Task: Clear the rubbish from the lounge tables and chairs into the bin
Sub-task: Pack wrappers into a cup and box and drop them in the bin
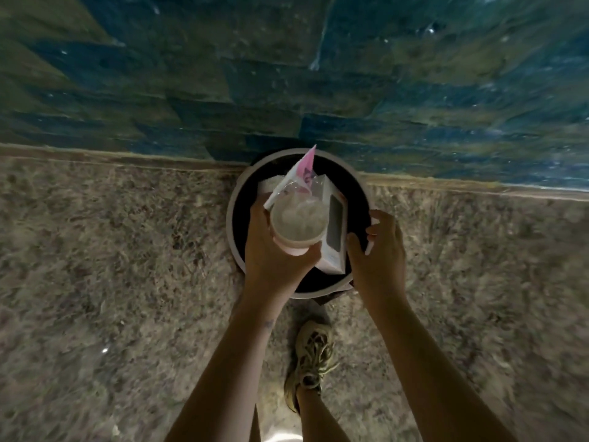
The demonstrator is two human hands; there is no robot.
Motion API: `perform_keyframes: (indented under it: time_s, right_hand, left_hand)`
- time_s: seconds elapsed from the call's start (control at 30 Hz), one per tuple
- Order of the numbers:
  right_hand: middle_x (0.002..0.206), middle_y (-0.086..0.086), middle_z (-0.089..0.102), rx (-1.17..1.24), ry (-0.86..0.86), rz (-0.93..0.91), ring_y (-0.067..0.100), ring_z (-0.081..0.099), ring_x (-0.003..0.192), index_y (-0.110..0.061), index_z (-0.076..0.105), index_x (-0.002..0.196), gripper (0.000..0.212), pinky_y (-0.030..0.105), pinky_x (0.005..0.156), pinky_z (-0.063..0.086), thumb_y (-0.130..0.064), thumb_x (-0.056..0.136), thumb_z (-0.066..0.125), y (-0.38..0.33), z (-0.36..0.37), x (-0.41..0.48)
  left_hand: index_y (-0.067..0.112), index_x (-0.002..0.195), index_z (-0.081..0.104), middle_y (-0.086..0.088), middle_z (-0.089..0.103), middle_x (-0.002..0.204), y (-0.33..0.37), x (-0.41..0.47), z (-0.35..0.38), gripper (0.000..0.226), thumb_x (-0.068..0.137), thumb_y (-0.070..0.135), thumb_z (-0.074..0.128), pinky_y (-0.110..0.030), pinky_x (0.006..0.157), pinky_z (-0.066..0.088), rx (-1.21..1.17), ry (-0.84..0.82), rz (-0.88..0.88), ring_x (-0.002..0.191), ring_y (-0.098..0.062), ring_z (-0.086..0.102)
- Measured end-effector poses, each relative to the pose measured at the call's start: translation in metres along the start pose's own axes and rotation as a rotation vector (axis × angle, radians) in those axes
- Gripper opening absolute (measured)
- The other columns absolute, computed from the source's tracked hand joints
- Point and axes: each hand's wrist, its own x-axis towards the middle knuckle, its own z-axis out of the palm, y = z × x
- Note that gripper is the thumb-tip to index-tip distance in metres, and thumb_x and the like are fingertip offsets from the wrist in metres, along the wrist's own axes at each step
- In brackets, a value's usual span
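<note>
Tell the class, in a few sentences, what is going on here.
A person stands over a round bin on the floor by a wall. The left hand grips a cup stuffed with crumpled waste, with a pink and white packet and a white box bunched against it, all above the bin's opening. The right hand pinches a small white item near the rim. The rubbish seems about to be dropped in.
</note>
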Motion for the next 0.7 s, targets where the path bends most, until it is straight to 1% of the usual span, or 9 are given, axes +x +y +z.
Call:
perform_keyframes:
  time_s: [0.17,0.3,0.33,0.4,0.47,0.53,0.57,0.63,0.7]
  right_hand:
    - [0.12,0.011,0.053,0.016,0.02,-0.02,0.022,0.052,0.104,-0.011,0.042,0.128,0.044,0.023,0.075,0.035,-0.014,0.087,0.058,0.021,-0.008,0.001]
    - [0.121,0.011,0.052,0.03,-0.004,-0.04,0.018,0.051,0.101,-0.011,0.042,0.127,0.042,0.024,0.074,0.035,-0.014,0.087,0.056,0.035,-0.008,-0.003]
    - [0.12,0.01,0.052,0.037,-0.01,-0.039,0.016,0.05,0.099,-0.011,0.042,0.126,0.042,0.024,0.074,0.035,-0.014,0.087,0.056,0.038,-0.008,-0.004]
    - [0.119,0.01,0.052,0.044,-0.018,-0.039,0.014,0.049,0.096,-0.011,0.043,0.126,0.041,0.025,0.074,0.036,-0.013,0.087,0.057,0.041,-0.008,-0.005]
    - [0.118,0.009,0.052,0.049,-0.021,-0.04,0.016,0.051,0.097,-0.012,0.042,0.126,0.042,0.026,0.075,0.037,-0.013,0.087,0.057,0.042,-0.008,-0.005]
    - [0.119,0.009,0.052,0.053,-0.023,-0.039,0.015,0.051,0.097,-0.013,0.042,0.127,0.042,0.027,0.075,0.039,-0.014,0.087,0.057,0.043,-0.009,-0.006]
    - [0.119,0.009,0.052,0.051,-0.023,-0.043,0.015,0.051,0.097,-0.013,0.042,0.127,0.042,0.027,0.075,0.04,-0.014,0.087,0.057,0.043,-0.009,-0.006]
    - [0.119,0.01,0.053,0.049,-0.029,-0.048,0.017,0.053,0.099,-0.012,0.041,0.127,0.043,0.028,0.075,0.041,-0.013,0.087,0.057,0.041,-0.008,-0.006]
    - [0.118,0.011,0.053,0.052,-0.041,-0.049,0.02,0.053,0.102,-0.012,0.041,0.128,0.044,0.028,0.077,0.041,-0.014,0.087,0.057,0.038,-0.006,-0.006]
  left_hand:
    - [0.033,0.112,0.033,0.025,0.045,0.1,-0.011,0.01,0.033,0.075,0.059,0.016,0.083,0.003,0.07,0.038,0.035,0.053,-0.074,0.092,0.023,0.046]
    - [0.029,0.113,0.033,0.028,0.041,0.093,-0.017,0.021,0.037,0.073,0.061,0.018,0.082,0.008,0.062,0.033,0.089,0.142,-0.088,0.083,0.033,0.04]
    - [0.026,0.113,0.036,0.027,0.04,0.091,-0.018,0.023,0.035,0.071,0.06,0.017,0.082,0.01,0.06,0.031,0.11,0.179,-0.094,0.081,0.033,0.041]
    - [0.016,0.115,0.042,0.027,0.039,0.087,-0.02,0.024,0.031,0.069,0.059,0.016,0.082,0.01,0.057,0.03,0.176,0.221,-0.112,0.076,0.022,0.046]
    - [0.013,0.115,0.042,0.025,0.037,0.087,-0.02,0.023,0.027,0.069,0.059,0.015,0.081,0.008,0.056,0.032,0.25,0.188,-0.126,0.074,0.01,0.045]
    - [0.013,0.119,0.039,0.019,0.039,0.091,-0.02,0.025,0.023,0.071,0.06,0.016,0.08,-0.002,0.054,0.037,0.362,0.109,-0.126,0.077,-0.002,0.043]
    - [0.012,0.123,0.037,0.012,0.043,0.097,-0.02,0.027,0.022,0.075,0.061,0.017,0.079,-0.007,0.058,0.037,0.42,0.052,-0.13,0.084,-0.006,0.043]
    - [0.013,0.133,0.031,0.0,0.048,0.111,-0.019,0.03,0.025,0.081,0.066,0.018,0.077,-0.028,0.072,0.045,0.518,-0.086,-0.142,0.094,-0.018,0.049]
    - [0.011,0.134,0.029,-0.009,0.051,0.121,-0.02,0.032,0.03,0.078,0.071,0.021,0.074,-0.043,0.088,0.046,0.605,-0.149,-0.136,0.105,-0.029,0.053]
